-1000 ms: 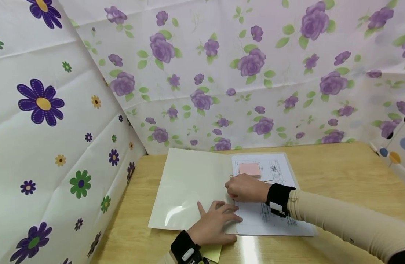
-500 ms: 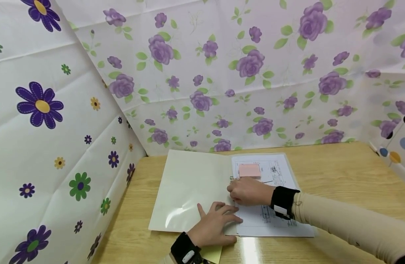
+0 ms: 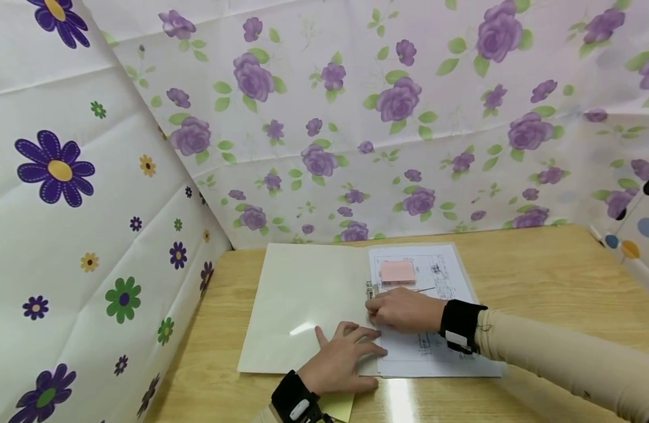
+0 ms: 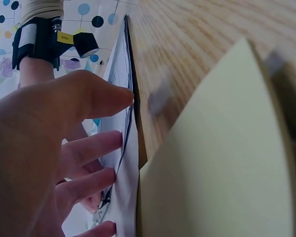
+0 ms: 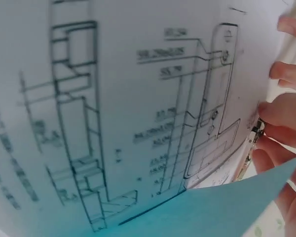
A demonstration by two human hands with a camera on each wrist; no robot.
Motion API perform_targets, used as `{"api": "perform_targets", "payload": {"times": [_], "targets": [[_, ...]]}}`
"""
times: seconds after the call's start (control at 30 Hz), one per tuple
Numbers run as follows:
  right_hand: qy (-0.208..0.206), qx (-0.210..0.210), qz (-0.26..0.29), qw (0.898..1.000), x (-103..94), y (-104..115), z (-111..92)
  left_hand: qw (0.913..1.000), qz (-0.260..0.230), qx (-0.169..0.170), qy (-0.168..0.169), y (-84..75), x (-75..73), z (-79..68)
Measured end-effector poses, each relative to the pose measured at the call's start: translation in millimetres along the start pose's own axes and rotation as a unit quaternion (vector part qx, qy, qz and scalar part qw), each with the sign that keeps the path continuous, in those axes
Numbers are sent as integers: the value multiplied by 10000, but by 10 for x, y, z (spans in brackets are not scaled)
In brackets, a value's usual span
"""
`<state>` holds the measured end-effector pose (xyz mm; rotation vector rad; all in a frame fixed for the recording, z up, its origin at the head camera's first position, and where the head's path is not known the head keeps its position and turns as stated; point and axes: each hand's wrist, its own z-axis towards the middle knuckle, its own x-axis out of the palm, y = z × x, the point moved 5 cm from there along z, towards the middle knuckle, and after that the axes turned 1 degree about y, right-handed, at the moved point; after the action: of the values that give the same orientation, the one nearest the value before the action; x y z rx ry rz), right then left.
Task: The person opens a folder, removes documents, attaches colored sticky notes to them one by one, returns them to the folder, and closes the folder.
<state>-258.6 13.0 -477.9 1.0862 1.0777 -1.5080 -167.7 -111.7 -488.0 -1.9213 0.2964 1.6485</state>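
An open white folder [image 3: 303,294] lies on the table, with drawing sheets [image 3: 451,352] on its right side. At the spine is a metal clip [image 3: 370,288], partly covered by my right hand [image 3: 404,308]. In the right wrist view, the thumb and curled fingers pinch the metal clip [image 5: 256,129] at the paper's edge. My left hand [image 3: 343,358] rests with spread fingers across the folder's lower spine and the sheets' edge, its thumb along the bottom edge. A pink sticky-note pad [image 3: 398,271] sits on the sheets above my right hand.
A yellow paper pad [image 3: 339,406] lies on the wooden table [image 3: 547,282] under my left wrist. A blue-green sheet [image 5: 227,207] crosses the lower right wrist view. Flowered cloths [image 3: 314,117] hang behind and at the left. A white marker-like stick [image 3: 596,235] lies at the back right.
My right hand has slid slightly toward me along the spine, uncovering more of the clip and the pink pad. The left hand stays in place.
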Motion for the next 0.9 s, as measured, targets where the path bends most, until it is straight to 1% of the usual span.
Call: {"api": "perform_targets", "payload": {"times": [0.17, 0.3, 0.5, 0.63, 0.7, 0.77, 0.83, 0.9], "targets": [[155, 295, -18, 9994, 38, -26, 151, 9999, -95, -17, 46, 0, -3, 8], [279, 641, 114, 9975, -11, -49, 238, 9997, -155, 38, 180, 1, -23, 9], [465, 1104, 231, 9925, -59, -47, 281, 9994, -35, 169, 299, 16, -44, -4], [577, 1235, 218, 9904, -50, -48, 291, 9995, -70, 203, 243, 3, -53, -2], [616, 1232, 283, 9901, -60, -45, 302, 9997, -71, 158, 154, -4, -66, -8], [681, 1194, 387, 9898, -84, -35, 312, 9999, -38, 94, -45, -7, -94, -29], [790, 1160, 438, 9891, -112, -27, 313, 9994, 33, 19, -336, -7, -155, -64], [904, 1115, 405, 9888, -142, -18, 302, 9968, 214, -18, -770, -2, -264, -113]]}}
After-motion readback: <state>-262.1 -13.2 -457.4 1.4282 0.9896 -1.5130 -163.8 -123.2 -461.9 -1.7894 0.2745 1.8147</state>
